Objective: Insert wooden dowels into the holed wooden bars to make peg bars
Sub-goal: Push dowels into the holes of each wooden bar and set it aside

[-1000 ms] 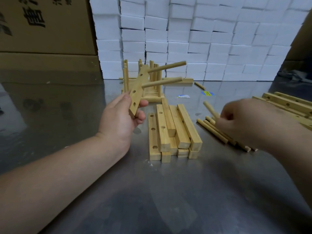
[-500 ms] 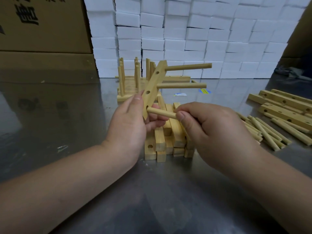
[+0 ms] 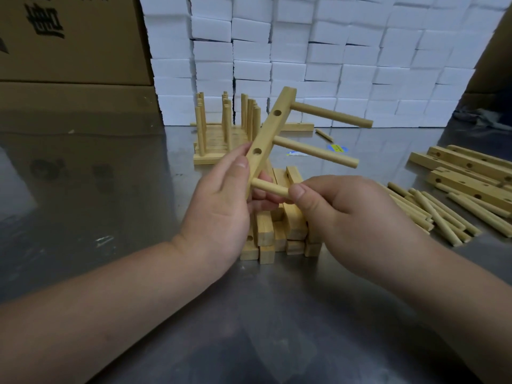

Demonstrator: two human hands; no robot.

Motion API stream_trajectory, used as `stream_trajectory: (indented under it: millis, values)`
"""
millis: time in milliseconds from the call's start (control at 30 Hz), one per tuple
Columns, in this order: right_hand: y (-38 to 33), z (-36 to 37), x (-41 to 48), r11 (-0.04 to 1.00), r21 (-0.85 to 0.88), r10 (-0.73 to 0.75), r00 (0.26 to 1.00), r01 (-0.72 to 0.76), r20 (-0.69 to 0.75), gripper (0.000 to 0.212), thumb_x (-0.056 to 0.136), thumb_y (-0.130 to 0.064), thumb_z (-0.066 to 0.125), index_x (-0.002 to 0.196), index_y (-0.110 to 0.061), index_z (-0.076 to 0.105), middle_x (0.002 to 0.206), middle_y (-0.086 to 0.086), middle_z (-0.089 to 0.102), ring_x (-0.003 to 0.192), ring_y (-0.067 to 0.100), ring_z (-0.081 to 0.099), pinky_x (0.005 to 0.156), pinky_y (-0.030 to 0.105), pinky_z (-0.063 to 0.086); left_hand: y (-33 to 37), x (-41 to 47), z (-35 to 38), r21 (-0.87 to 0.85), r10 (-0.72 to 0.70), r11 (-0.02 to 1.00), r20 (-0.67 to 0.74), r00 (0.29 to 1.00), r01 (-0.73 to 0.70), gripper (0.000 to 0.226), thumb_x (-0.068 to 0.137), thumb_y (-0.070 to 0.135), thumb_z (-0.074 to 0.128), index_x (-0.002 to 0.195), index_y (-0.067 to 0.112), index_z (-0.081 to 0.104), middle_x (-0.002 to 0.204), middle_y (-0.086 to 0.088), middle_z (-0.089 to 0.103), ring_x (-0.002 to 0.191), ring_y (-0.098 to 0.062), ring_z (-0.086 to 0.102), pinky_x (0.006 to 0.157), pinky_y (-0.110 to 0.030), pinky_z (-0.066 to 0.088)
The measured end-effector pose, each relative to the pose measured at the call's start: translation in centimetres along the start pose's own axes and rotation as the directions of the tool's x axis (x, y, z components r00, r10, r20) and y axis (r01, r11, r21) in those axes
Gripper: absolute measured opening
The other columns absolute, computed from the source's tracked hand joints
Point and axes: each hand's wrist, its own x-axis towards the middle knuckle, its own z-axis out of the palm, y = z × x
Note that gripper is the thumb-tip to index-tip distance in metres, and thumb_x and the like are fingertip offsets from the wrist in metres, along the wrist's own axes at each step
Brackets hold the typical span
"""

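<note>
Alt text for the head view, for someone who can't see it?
The left hand holds a holed wooden bar tilted, with two seated dowels, while the right hand pinches a third dowel whose tip meets the bar's lower end. Loose dowels and spare bars lie to the right on the metal table; finished peg bars stand behind.

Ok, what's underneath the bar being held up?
Under the held bar a stack of wooden bars lies on the metal table. The left hand and the right hand, which pinches a dowel, cover its middle, so the number of bars cannot be seen.
</note>
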Motion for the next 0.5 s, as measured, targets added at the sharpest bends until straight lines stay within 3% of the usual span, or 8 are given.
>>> stream_trajectory:
  millis: [133,233,367,433,500]
  values:
    - [0.0,-0.15,0.15,0.999,-0.017,0.032,0.999,-0.031,0.024,0.041,0.071,-0.056,0.029,0.069,-0.028,0.059,0.06,-0.021,0.054,0.056,-0.008,0.049,0.051,0.008,0.036,0.02,-0.13,0.08,0.02,0.017,1.0,0.041,0.999,-0.017,0.027,0.099,0.017,0.031,0.103,0.032,0.053,0.06,0.011,0.059,0.06,-0.004,0.064,0.057,-0.018,0.053]
    - [-0.12,-0.23,0.09,0.998,-0.047,-0.03,0.999,0.029,-0.022,0.03,0.072,-0.053,0.032,0.062,-0.036,0.055,0.076,-0.028,0.054,0.065,-0.008,0.05,0.057,0.009,0.037,-0.03,-0.22,0.2,0.049,0.039,0.998,0.082,0.996,-0.043,0.031,0.099,0.014,0.031,0.099,0.033,0.055,0.062,0.013,0.057,0.061,-0.005,0.064,0.059,-0.017,0.052]
    - [0.06,-0.32,0.1,0.985,-0.122,-0.126,0.99,0.119,-0.058,0.032,0.075,-0.05,0.037,0.079,-0.037,0.066,0.078,-0.027,0.055,0.072,-0.005,0.051,0.06,0.008,0.038,-0.11,-0.12,0.22,0.062,0.018,0.998,0.107,0.994,-0.025,0.03,0.1,0.014,0.031,0.098,0.033,0.055,0.062,0.013,0.059,0.061,-0.004,0.064,0.061,-0.019,0.053]
    - [-0.06,-0.19,-0.01,0.989,-0.038,-0.146,0.982,0.142,-0.121,0.025,0.078,-0.048,0.045,0.078,-0.038,0.067,0.073,-0.025,0.058,0.066,-0.002,0.054,0.055,0.01,0.039,0.17,-0.23,0.34,0.072,0.058,0.995,0.105,0.993,-0.066,0.026,0.099,0.019,0.033,0.096,0.032,0.055,0.064,0.012,0.06,0.061,-0.003,0.064,0.061,-0.019,0.053]
    - [-0.23,-0.12,-0.14,0.979,0.155,-0.095,0.968,0.134,-0.233,0.009,0.078,-0.045,0.058,0.073,-0.039,0.063,0.06,-0.021,0.059,0.053,-0.001,0.054,0.047,0.009,0.038,0.46,-0.33,0.45,0.053,0.099,0.993,0.064,0.993,-0.102,0.023,0.092,0.025,0.035,0.096,0.026,0.058,0.066,0.01,0.06,0.06,-0.004,0.063,0.059,-0.019,0.052]
